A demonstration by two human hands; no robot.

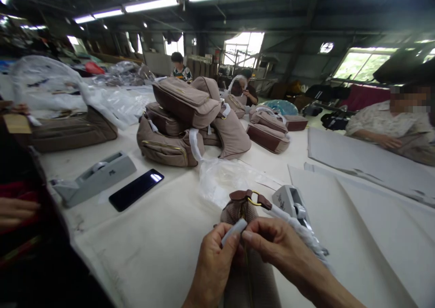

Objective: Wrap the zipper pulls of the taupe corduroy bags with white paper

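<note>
Below me a taupe bag stands on the table, a zipper running along its top. Its end bears a brown leather tab with a gold ring and a strap wrapped in white material. Over the zipper, my left hand is closed, pinching a small pale grey strip between thumb and fingers. Close beside the strip's end, my right hand is closed in a pinch; whatever lies between its fingertips is too small to make out.
A tape dispenser is beyond my right hand, another dispenser and a phone to the left. Several taupe bags are piled ahead near clear plastic. Grey sheets lie right. Co-workers sit around; a person's hand shows at left.
</note>
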